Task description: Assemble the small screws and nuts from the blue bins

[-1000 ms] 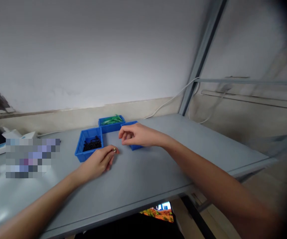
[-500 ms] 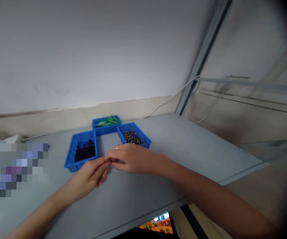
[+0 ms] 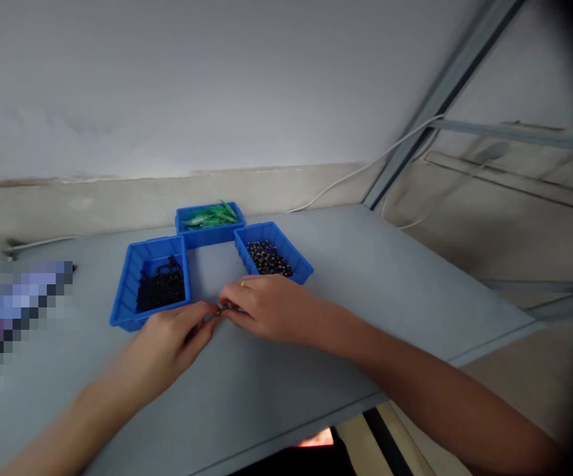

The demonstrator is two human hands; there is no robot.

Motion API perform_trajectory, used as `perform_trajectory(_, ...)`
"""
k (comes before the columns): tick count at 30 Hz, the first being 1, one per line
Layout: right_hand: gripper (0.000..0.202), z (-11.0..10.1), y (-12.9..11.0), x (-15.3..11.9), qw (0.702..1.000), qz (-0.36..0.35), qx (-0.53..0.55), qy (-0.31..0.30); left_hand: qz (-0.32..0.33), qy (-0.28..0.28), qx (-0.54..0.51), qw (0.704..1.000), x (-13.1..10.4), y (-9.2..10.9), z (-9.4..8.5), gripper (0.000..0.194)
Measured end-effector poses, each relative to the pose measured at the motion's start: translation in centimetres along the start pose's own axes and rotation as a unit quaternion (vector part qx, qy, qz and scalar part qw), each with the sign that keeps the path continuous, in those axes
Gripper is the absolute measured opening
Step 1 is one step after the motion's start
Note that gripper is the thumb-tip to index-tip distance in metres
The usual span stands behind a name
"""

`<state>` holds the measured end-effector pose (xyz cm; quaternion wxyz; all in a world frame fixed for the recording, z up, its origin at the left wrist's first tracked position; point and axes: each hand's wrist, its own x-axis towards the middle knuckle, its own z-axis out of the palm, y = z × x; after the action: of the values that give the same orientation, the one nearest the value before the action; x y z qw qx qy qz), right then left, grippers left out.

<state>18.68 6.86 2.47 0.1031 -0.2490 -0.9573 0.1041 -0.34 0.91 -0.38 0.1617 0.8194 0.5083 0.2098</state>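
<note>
Small metal part (image 3: pixel 223 308) held two-handed at bins

Left hand (image 3: pixel 175 340) and right hand (image 3: pixel 274 307) both pinch the part at their fingertips, above the table (image 3: pixel 247 390) and before the bins; the opposed grip presumably steadies so small a piece. Black-parts bin (image 3: pixel 128 281), metal-fittings bin (image 3: pixel 286 246) and green-pieces bin (image 3: pixel 212 237) ring the hands, probably for short reaches and to keep kinds separate. No brand, label or writing legible; pixelated object (image 3: pixel 23 291) at left unreadable.

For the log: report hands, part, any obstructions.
Left hand and right hand together on small metallic part, partly hidden. Blue bin close beyond left hand, apparently not blocking.
</note>
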Motion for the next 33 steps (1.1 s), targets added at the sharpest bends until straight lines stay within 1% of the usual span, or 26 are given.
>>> perform_trajectory(3, 0.018, 0.1, 0.0, 0.3, 0.999, 0.008, 0.034, -0.007, 0.015, 0.001, 0.013, 1.000, 0.0, -0.1, -0.2, 0.025)
perform_trajectory(6, 0.017, 0.2, 0.2, 0.4, 0.998, -0.004, 0.070, -0.004, 0.020, -0.001, 0.032, 0.999, -0.1, -0.3, -0.3, 0.027)
perform_trajectory(9, 0.015, 0.3, 0.6, 0.3, 0.994, -0.025, 0.106, -0.001, 0.013, -0.012, 0.025, 1.000, -0.2, -0.2, -0.3, 0.028)
perform_trajectory(11, 0.014, 0.3, 0.8, 0.2, 0.993, -0.035, 0.112, 0.001, 0.004, -0.013, 0.011, 1.000, -0.3, 0.0, -0.3, 0.027)
perform_trajectory(16, 0.015, -0.2, 0.8, 0.0, 0.995, -0.047, 0.083, 0.004, -0.018, -0.006, 0.011, 1.000, -0.1, 0.6, -0.2, 0.026)
perform_trajectory(20, 0.017, -0.8, 0.2, -0.1, 0.997, -0.045, 0.061, 0.016, -0.011, -0.015, 0.042, 0.999, 0.0, 0.7, 0.0, 0.026)
perform_trajectory(26, 0.018, -0.2, -0.1, -0.2, 0.998, -0.048, 0.012, 0.046, -0.002, -0.025, 0.057, 0.998, 0.1, 0.6, 0.2, 0.026)
perform_trajectory(33, 0.017, 0.3, -0.1, 0.0, 0.997, -0.047, 0.009, 0.067, -0.012, 0.019, 0.043, 0.999, 0.1, 0.5, 0.1, 0.021)
